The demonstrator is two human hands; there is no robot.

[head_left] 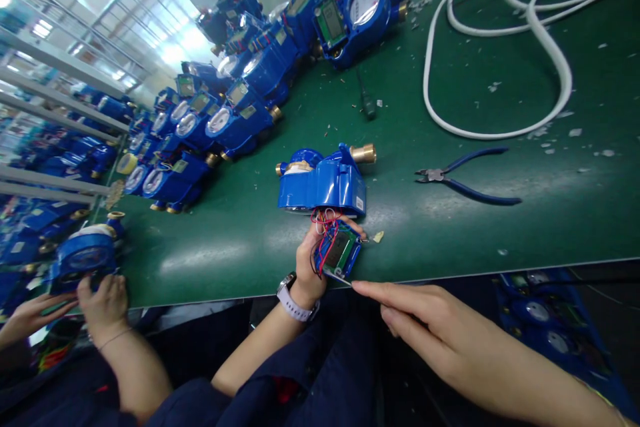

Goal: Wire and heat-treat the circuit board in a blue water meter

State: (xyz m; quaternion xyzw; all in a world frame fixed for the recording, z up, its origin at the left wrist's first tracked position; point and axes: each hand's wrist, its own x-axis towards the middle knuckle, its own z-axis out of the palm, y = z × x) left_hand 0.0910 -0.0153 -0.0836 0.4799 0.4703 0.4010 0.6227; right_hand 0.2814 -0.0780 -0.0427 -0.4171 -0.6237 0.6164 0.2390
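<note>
In my left hand (309, 265) I hold a small circuit board with a display (341, 248), its face turned up. Red, black and white wires (326, 221) run from the board to a blue water meter (320, 187) with brass ends, which lies on the bench just beyond my hand. My right hand (420, 310) is closed, its index finger stretched along a thin metal tool (341, 277). The tool's tip touches or nearly touches the board's near edge; its handle is hidden by my fingers.
Blue-handled cutting pliers (467, 177) lie on the green bench (400, 240) to the right. Behind them loops a white cable (500, 130). A dark, thin tool (369, 103) and more water meters (245, 110) stand further back. At left, a co-worker's hands (105, 300) touch another meter (85, 250).
</note>
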